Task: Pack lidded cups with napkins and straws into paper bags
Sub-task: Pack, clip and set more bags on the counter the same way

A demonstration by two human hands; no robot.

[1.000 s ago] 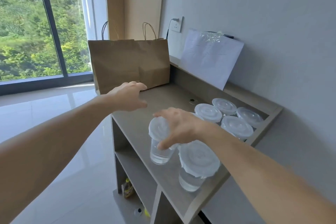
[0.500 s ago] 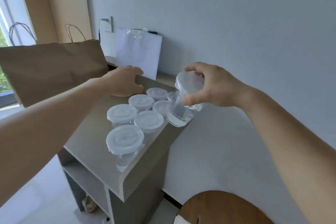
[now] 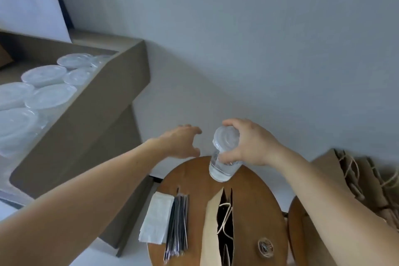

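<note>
Overhead, right hand (image 3: 253, 144) grips lidded cup (image 3: 224, 155); left hand (image 3: 180, 143) open.

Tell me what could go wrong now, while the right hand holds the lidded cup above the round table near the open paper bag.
1. The right hand holds the lidded cup tilted, with liquid inside. Its fingers grip near the lid, so it might leak or pop off.
2. The paper bag has a narrow mouth with a cord handle across it. The cup could catch there and tip the bag.
</note>
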